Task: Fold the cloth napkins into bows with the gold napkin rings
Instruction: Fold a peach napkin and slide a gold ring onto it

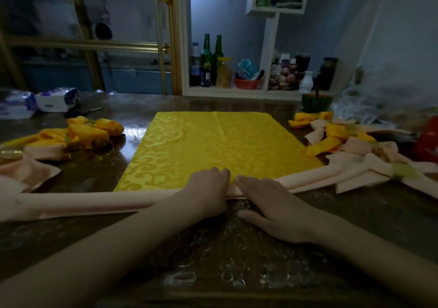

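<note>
Dim bench [369, 215]: left hand [208, 189] curls over the peach napkin [94, 203], hiding its middle; right hand [267, 203] presses flat alongside; bows [331, 139] flank the yellow cloth [213, 146].

Nothing here can be read. The white packet [55, 100] at the upper left carries blue print, but it is only a smear. The bottles [205, 69] on the shelf at upper centre have labels, as does the dark jar [276, 71] just right of them with pale marks on it. All are too blurred to make out a letter or number.
</note>
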The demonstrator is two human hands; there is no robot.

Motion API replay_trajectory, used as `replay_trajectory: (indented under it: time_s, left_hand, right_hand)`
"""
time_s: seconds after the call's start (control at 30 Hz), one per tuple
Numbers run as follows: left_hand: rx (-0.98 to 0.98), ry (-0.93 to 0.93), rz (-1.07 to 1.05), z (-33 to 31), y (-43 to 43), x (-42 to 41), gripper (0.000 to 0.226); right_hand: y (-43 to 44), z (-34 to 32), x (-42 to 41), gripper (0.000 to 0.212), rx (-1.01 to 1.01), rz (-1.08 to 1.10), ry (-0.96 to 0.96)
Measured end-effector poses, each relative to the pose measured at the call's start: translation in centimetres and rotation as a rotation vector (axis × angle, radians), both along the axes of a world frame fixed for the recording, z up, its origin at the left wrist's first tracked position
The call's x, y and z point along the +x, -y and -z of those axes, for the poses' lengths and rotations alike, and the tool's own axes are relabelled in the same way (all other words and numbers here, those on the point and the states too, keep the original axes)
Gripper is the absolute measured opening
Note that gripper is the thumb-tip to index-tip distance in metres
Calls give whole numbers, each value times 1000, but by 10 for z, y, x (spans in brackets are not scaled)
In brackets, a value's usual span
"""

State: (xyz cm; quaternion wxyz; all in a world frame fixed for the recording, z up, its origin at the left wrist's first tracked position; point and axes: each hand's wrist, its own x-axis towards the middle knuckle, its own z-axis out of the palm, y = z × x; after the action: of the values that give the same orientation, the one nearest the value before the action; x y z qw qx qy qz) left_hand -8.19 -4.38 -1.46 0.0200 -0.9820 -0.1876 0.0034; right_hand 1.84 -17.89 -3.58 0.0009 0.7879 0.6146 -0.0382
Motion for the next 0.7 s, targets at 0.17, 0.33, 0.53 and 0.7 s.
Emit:
replay_trajectory:
  time_s: [0.17, 0.33, 0.53, 0.7]
  left_hand:
    - [-253, -116, -113, -9, -6, 4, 50]
    - [-335, -47, -189, -8, -16, 11, 50]
    - [-218, 11, -206, 1, -9, 7, 48]
    - [-190, 186, 9, 2, 10, 9, 19]
  right_hand:
    - [4, 3, -4, 85, -81, 62, -34]
    - [1, -3, 4, 47, 179, 84, -132]
    - [27, -21, 54, 36, 133, 278, 3]
    - [39, -22, 63, 24, 114, 200, 389]
